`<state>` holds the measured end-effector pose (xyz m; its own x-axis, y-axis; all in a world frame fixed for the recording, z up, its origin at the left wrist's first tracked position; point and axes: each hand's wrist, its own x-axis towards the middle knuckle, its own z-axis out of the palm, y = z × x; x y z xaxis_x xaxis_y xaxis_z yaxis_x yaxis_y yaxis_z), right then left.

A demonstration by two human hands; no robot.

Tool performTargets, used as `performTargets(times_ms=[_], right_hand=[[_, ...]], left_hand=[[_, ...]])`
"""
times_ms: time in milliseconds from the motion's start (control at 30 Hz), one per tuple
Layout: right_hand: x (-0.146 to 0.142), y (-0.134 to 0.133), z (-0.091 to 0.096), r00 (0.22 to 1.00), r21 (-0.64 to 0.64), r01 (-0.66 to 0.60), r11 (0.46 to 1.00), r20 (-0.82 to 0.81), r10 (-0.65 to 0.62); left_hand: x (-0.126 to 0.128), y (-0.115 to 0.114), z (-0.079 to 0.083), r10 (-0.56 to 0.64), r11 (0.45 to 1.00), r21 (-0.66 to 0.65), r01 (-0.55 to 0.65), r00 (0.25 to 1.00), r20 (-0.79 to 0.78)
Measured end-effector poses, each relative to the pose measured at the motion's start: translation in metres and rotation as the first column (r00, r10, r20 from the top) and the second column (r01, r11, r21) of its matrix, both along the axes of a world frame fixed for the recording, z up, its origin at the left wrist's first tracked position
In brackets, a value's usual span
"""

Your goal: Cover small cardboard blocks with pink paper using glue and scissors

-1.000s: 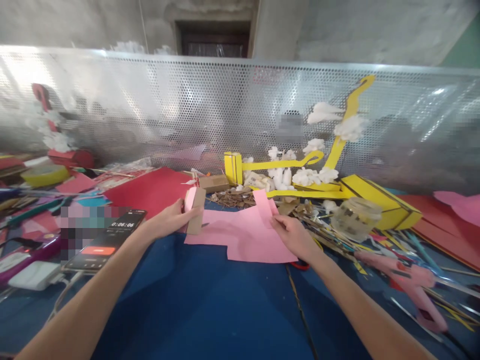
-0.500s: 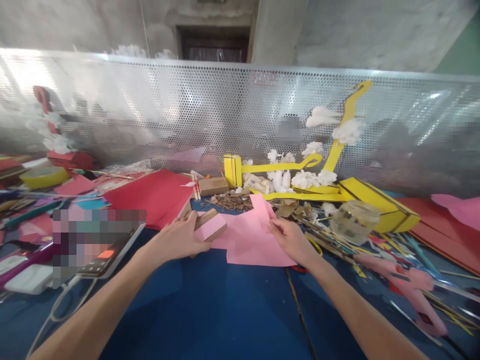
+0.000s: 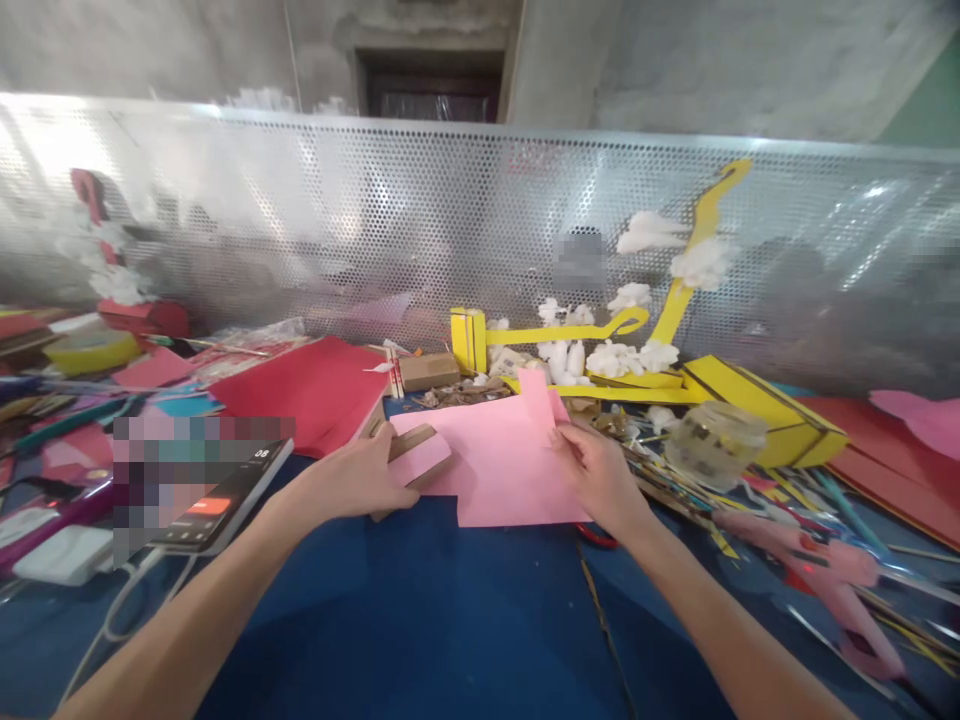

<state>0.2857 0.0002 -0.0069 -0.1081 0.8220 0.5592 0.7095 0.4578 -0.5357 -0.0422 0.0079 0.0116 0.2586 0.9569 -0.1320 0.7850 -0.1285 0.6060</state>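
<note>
My left hand (image 3: 364,470) is closed around a small cardboard box (image 3: 421,460) that has pink paper on one face and bare brown cardboard along its edges. Between thumb and fingers, my right hand (image 3: 596,470) pinches a sheet of pink paper (image 3: 502,465) by its right side. A narrow tab of the sheet sticks up at the top, near my right fingers. The sheet's left part passes behind the box; whether it is attached there, I cannot tell. A red handle-like piece (image 3: 598,537) shows on the blue table (image 3: 420,620) below my right hand.
On the right lie a pink glue gun (image 3: 817,575), a clear jar (image 3: 716,445) and a yellow cardboard box (image 3: 765,415). Red paper (image 3: 300,390) and a phone (image 3: 232,500) with a white cable are at left. A perforated metal panel (image 3: 450,230) stands behind.
The right hand has raised the pink sheet slightly, so it now covers more of the brown scraps behind. The left hand keeps its hold on the box, nearly in place.
</note>
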Motion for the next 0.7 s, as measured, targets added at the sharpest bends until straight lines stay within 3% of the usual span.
performTargets(times_ms=[167, 267, 333, 400, 533, 600, 700], right_hand=[[-0.007, -0.005, 0.004, 0.997, 0.023, -0.021, 1.000, -0.071, 0.023], [-0.007, -0.001, -0.004, 0.990, -0.010, -0.024, 1.000, -0.142, 0.022], [-0.008, 0.003, -0.011, 0.982, -0.045, -0.036, 0.998, -0.184, 0.028], [-0.009, 0.007, -0.018, 0.976, -0.080, -0.054, 0.995, -0.215, 0.036], [-0.015, 0.011, -0.024, 0.972, -0.139, -0.107, 0.985, -0.222, 0.074], [-0.019, 0.011, -0.024, 0.972, -0.160, -0.144, 0.977, -0.207, 0.109], [-0.027, 0.008, -0.024, 0.968, -0.185, -0.205, 0.961, -0.186, 0.171]], left_hand=[[0.006, -0.005, 0.013, 0.030, 1.000, -0.001, -0.031, 0.990, -0.135], [0.006, 0.000, 0.012, 0.078, 0.995, 0.059, -0.077, 0.997, -0.022], [0.006, 0.007, 0.011, 0.162, 0.975, 0.123, -0.182, 0.974, 0.159], [0.005, 0.015, 0.012, 0.228, 0.933, 0.184, -0.310, 0.903, 0.364], [0.002, 0.026, 0.019, 0.280, 0.851, 0.130, -0.509, 0.649, 0.707], [0.002, 0.028, 0.022, 0.283, 0.829, 0.078, -0.554, 0.535, 0.796], [0.005, 0.029, 0.020, 0.260, 0.853, 0.002, -0.523, 0.428, 0.865]])
